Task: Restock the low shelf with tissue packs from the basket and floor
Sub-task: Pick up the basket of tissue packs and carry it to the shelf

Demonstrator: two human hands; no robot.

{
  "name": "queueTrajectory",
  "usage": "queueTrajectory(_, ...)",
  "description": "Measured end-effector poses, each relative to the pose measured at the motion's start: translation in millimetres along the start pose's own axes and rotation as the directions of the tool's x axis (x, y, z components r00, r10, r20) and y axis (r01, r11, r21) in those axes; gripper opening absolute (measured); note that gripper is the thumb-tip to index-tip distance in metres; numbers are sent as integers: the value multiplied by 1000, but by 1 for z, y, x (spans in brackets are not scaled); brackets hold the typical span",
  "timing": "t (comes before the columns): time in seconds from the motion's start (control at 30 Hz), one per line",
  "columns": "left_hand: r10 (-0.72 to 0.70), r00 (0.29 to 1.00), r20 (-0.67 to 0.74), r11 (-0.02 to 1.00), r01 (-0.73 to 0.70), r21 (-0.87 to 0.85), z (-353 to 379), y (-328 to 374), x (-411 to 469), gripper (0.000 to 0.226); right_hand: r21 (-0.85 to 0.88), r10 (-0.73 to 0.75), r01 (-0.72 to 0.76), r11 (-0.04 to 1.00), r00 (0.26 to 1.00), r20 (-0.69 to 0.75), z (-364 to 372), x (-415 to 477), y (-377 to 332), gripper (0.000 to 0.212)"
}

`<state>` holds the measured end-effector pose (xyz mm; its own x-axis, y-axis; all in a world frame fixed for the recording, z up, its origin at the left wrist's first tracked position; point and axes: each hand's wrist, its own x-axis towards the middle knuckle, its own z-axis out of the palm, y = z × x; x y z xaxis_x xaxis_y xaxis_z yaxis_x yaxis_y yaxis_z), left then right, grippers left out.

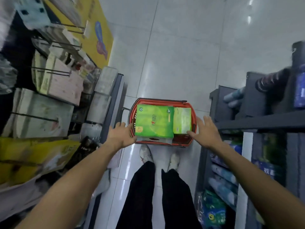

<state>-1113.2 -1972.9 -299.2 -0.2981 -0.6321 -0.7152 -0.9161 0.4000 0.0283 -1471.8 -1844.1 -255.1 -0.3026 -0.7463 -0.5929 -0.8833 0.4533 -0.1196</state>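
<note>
While left hand (121,133) & right hand (206,129) flanked the basket (161,101), fingers (207,119) spread, empty, its big tissue pack (154,121) lay lengthwise fwd, nearer left.

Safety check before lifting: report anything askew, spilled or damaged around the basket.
Nothing looks spilled or damaged. Only oddity: the large green tissue pack and the smaller green pack beside it seem piled up to the rim of the red plastic basket, so they could slide when lifted.
</note>
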Motion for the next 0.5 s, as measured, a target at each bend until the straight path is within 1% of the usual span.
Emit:
queueTrajectory(0.07, -28, 999, 41, 999, 29, -22, 14, -4, 31, 85, 150, 75, -76, 986, 997, 12, 13, 32, 6, 84)
queueTrajectory(0.13, -59, 995, 78, 996, 64, -64, 29, -5, 59, 84, 278, 118, -128, 952, 992, 53, 32, 62, 15, 71)
queueTrajectory(0.23, -133, 986, 101, 974, 148, -170, 54, -6, 101, 81, 431, 171, -174, 885, 984, 47, 64, 99, 31, 56)
queueTrajectory(0.3, -182, 978, 101, 947, 202, -251, 70, -5, 127, 82, 506, 207, -222, 833, 974, 87, 87, 119, 45, 52)
queueTrajectory(0.33, -201, 974, 100, 930, 222, -291, 78, -4, 139, 82, 551, 239, -268, 791, 963, 126, 100, 128, 53, 55)
queueTrajectory(0.43, -254, 963, 86, 875, 267, -403, 97, 0, 171, 83, 669, 372, -410, 620, 904, 210, 135, 157, 73, 79)
queueTrajectory(0.5, -291, 953, 88, 839, 298, -455, 109, 1, 190, 94, 713, 407, -441, 545, 883, 235, 151, 175, 79, 80)
